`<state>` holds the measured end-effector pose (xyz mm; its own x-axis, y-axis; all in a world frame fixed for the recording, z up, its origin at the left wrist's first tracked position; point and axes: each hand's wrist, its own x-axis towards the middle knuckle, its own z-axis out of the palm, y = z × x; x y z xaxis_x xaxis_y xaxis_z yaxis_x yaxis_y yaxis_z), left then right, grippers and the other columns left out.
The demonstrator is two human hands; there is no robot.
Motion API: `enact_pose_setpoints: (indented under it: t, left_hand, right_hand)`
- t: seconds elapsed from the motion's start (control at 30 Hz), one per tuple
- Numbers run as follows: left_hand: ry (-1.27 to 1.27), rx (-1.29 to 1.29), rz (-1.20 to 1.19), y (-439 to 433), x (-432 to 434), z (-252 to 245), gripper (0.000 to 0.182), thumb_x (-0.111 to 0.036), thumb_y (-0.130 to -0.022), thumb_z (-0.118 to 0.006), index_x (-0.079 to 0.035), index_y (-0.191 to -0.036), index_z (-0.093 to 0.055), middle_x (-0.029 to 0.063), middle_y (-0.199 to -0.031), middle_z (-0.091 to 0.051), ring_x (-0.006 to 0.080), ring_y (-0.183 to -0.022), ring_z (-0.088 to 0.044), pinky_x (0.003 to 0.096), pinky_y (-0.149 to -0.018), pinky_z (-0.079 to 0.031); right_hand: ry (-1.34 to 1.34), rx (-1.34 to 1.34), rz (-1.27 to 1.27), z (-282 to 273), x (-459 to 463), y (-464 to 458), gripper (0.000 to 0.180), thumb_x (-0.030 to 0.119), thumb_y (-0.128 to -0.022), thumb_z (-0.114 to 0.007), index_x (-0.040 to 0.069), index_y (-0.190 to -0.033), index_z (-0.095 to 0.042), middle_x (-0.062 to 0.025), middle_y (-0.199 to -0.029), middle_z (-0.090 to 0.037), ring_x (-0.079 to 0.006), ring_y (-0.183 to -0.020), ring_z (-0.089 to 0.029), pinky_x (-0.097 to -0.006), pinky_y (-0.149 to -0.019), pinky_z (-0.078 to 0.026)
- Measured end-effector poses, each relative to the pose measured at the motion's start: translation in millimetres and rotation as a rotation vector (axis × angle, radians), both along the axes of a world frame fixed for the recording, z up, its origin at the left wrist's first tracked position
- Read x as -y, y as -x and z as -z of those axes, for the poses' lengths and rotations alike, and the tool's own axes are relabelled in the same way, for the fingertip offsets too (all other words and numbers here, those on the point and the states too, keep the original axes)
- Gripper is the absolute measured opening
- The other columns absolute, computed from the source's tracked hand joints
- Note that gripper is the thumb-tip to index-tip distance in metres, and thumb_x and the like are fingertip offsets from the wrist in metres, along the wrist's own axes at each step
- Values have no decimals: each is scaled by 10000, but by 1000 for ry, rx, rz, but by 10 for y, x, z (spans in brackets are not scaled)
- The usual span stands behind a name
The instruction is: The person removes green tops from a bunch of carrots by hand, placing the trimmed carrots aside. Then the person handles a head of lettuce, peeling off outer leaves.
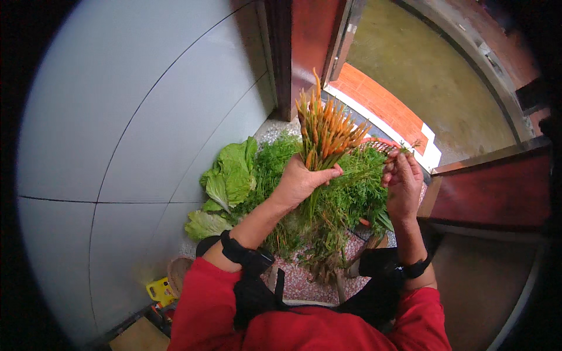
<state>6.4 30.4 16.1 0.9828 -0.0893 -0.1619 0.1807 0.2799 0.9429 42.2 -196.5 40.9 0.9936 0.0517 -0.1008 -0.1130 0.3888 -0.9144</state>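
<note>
My left hand [303,177] grips a thick bunch of thin carrots [327,129] by the green stems, with the orange roots pointing up and away from me. To its right, my right hand [401,182] is raised with bent fingers and pinches a small green sprig [408,147] between thumb and fingertips. Beneath both hands lies a heap of feathery carrot greens [362,175], spread over the floor. Large pale green cabbage-like leaves [230,175] rest left of the heap. The red rim of a plastic basket [380,142] shows behind the greens, partly hidden by my right hand.
A grey tiled wall [145,109] rises on the left, beside a dark red door frame [303,48]. An orange tiled threshold [382,105] lies beyond the basket. A yellow container [160,291] and a round brown container [179,274] stand low on the left. Speckled floor [303,281] shows between my legs.
</note>
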Motion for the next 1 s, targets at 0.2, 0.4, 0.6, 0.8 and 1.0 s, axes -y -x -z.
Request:
enact_pose_setpoints:
  t: [0.2, 0.4, 0.6, 0.8, 1.0]
  left_hand:
    - [3, 89, -46, 52, 211, 106, 268, -23, -850, -705, -17, -1113, -658, 43, -974, -717, 96, -819, -640, 246, -679, -516]
    - [24, -12, -32, 100, 264, 84, 239, -11, -826, -731, 5, -1056, -666, 40, -943, -713, 95, -809, -647, 249, -707, -521]
    - [-106, 48, 9, 94, 205, 113, 272, -31, -817, -757, -19, -1067, -651, 28, -937, -690, 98, -805, -635, 238, -679, -512]
    - [-22, -87, -26, 94, 170, 85, 262, -28, -805, -760, -22, -1044, -653, 21, -901, -678, 89, -743, -613, 235, -631, -492]
    - [90, -151, 12, 81, 132, 54, 238, -18, -798, -761, -11, -1013, -659, 27, -892, -677, 98, -720, -612, 241, -613, -489]
  right_hand:
    - [-70, -46, -100, 2, -65, 34, 189, 185, -1007, -523, 9, -977, -585, -54, -784, -605, -113, -547, -542, -233, -470, -427]
    - [-30, -66, -123, 30, -106, 15, 213, 201, -997, -564, 0, -1040, -617, -27, -807, -592, -80, -587, -542, -223, -499, -430]
    - [61, -131, -140, 48, -126, -15, 224, 198, -996, -567, -10, -1061, -617, -13, -807, -582, -72, -611, -530, -216, -532, -430]
    - [364, -11, -272, 106, -132, 28, 237, 149, -954, -620, -2, -1136, -637, 8, -811, -587, -72, -667, -539, -214, -579, -441]
    - [779, 296, -242, 176, -125, 49, 146, 70, -844, -699, 2, -959, -638, -72, -859, -580, -168, -732, -595, -298, -652, -489]
